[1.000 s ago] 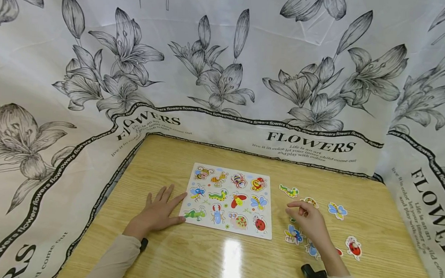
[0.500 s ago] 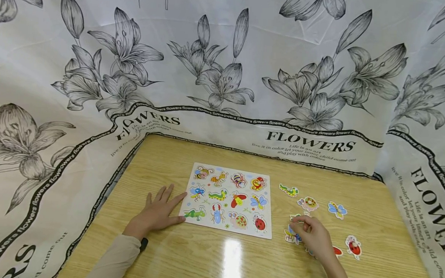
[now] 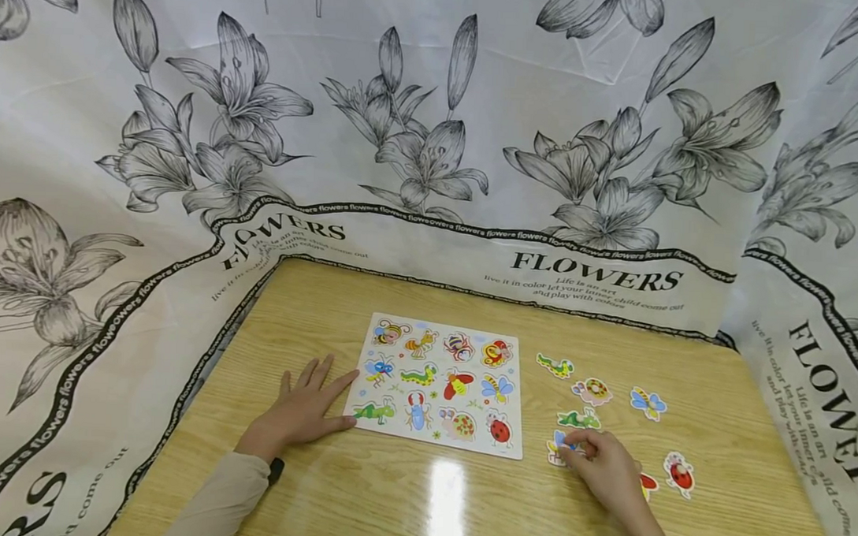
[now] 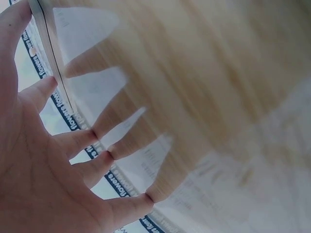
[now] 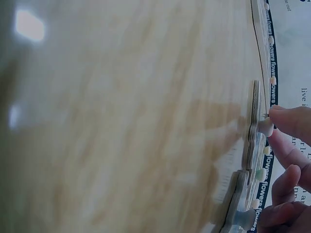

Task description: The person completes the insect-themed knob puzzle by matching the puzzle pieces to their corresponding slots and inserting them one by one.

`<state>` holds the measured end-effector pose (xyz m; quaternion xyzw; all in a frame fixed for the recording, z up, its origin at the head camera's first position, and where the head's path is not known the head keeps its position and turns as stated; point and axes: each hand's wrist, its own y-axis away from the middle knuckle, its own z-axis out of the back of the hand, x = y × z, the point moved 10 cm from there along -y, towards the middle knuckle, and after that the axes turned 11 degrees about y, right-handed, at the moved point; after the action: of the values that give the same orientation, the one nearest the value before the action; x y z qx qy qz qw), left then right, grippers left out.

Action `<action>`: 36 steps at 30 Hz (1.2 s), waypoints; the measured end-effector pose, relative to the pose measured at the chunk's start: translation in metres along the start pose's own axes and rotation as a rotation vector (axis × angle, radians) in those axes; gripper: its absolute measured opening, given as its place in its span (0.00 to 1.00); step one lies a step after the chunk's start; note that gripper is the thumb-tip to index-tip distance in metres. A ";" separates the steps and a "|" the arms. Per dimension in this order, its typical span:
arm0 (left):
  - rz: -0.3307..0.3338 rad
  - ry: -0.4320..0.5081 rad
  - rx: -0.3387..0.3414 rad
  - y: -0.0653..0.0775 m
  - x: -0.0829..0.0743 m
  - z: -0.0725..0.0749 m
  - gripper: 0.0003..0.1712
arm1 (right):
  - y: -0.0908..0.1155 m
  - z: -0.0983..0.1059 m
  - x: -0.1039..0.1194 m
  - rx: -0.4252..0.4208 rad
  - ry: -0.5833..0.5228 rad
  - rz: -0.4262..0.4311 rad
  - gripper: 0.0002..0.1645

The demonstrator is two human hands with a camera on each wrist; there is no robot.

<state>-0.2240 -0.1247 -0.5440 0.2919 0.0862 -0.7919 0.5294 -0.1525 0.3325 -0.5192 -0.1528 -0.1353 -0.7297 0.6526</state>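
My left hand (image 3: 303,409) rests on the table with spread fingers, its thumb and index fingertip at the left edge of a white puzzle board (image 3: 433,442). The board bears several coloured insect pictures. In the left wrist view, the left hand's (image 4: 53,170) fingertips meet the glossy tabletop. To the right of the board, my right hand (image 3: 609,471) pinches the knob of a blue winged-insect puzzle piece (image 3: 555,447), largely covered by the fingers. The right wrist view shows thumb and finger on that pale knob (image 5: 266,126), with the piece (image 5: 252,131) edge-on at the tabletop.
Around the right hand lie other knobbed pieces: a caterpillar (image 3: 555,366), a snail (image 3: 592,392), a grasshopper (image 3: 580,419), a blue-winged bee (image 3: 647,403), a ladybird (image 3: 679,475) and a partly hidden red one (image 3: 648,486). Flower-printed cloth (image 3: 415,252) encloses the wooden table (image 3: 364,494).
My right hand has moved toward the near side, off the snail and grasshopper pieces, and its fingers have come to the blue insect piece's knob. The left hand stays put.
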 end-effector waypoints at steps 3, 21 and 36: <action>-0.001 0.003 -0.002 0.000 0.000 0.000 0.47 | 0.000 -0.001 -0.001 0.017 0.013 -0.008 0.12; 0.003 0.000 0.009 0.000 0.000 0.001 0.47 | -0.003 0.000 0.006 0.009 0.041 0.027 0.10; 0.005 -0.005 0.004 0.001 -0.002 0.003 0.47 | -0.019 -0.002 0.029 0.022 0.018 0.068 0.11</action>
<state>-0.2234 -0.1252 -0.5399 0.2912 0.0828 -0.7915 0.5309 -0.1747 0.3070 -0.5096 -0.1436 -0.1322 -0.7069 0.6798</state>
